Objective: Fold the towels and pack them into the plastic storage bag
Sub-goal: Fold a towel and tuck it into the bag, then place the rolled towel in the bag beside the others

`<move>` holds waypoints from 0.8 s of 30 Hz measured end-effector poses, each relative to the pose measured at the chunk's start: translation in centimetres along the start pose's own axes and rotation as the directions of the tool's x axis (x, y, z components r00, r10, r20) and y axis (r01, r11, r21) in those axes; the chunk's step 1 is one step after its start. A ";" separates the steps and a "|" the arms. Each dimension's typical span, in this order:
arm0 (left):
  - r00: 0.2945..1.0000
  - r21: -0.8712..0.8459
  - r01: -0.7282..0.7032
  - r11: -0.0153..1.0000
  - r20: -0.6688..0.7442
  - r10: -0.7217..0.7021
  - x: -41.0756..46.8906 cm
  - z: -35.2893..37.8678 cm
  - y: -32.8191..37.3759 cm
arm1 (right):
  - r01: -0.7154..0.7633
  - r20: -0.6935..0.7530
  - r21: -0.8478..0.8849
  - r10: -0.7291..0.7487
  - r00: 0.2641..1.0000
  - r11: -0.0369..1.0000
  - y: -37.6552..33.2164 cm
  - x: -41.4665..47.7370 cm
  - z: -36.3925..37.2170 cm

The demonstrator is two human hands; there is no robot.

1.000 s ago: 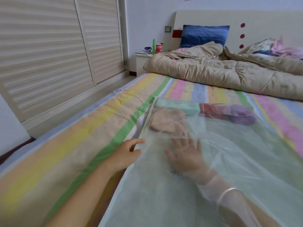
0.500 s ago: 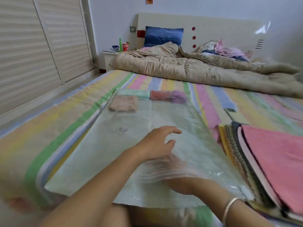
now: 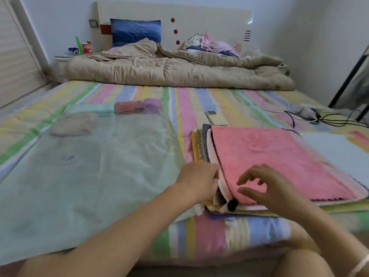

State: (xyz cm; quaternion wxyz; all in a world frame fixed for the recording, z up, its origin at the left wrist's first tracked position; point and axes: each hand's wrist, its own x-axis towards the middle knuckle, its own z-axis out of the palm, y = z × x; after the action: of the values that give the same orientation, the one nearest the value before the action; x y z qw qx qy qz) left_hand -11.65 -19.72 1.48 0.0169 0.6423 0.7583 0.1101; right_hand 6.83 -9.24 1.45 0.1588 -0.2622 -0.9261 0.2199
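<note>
Left hand (image 3: pixel 197 177) touches the towel stack (image 3: pixel 279 152), right hand (image 3: pixel 267 188) hovers just above it.

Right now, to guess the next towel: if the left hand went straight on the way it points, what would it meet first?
Probably the layered edge of the towel stack, just under the pink towel; the left hand seems nearly touching.

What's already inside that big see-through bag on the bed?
In the plastic storage bag, at its far end: a mint towel, red towel, purple towel and, nearer, a beige towel. The hazy film hides anything beneath them.
</note>
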 end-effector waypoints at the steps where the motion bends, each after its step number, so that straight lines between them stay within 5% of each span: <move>1: 0.991 -0.101 -0.091 0.991 -0.103 0.081 0.4 0.4 0.8 | 0.029 0.027 -0.060 -0.027 0.999 0.998 1.1 -0.3 -0.5; 5: 0.935 -0.251 -0.352 0.902 -0.055 0.350 1.9 2.5 1.9 | 0.100 0.161 -0.185 -0.071 0.984 0.978 4.0 -1.0 -0.7; 11: 0.949 -0.289 -0.313 0.905 -0.049 0.312 2.6 4.0 1.7 | 0.149 0.096 -0.162 -0.135 0.986 0.975 5.8 0.2 -0.2; 18: 0.990 -0.365 -0.130 0.922 -0.098 0.101 4.4 4.3 2.6 | 0.036 0.024 -0.076 -0.034 0.999 0.996 6.2 1.3 -0.1; 24: 0.976 -0.699 0.140 0.701 -0.023 -0.218 8.8 4.7 1.3 | -0.013 0.025 -0.144 0.017 1.000 0.989 9.6 1.5 -3.1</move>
State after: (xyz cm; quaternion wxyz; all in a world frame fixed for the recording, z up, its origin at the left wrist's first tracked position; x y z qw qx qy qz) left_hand -11.15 -10.19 -1.85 0.2272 0.5057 0.7203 0.4170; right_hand 10.84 -0.05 -0.39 0.1255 -0.2770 -0.9396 0.1570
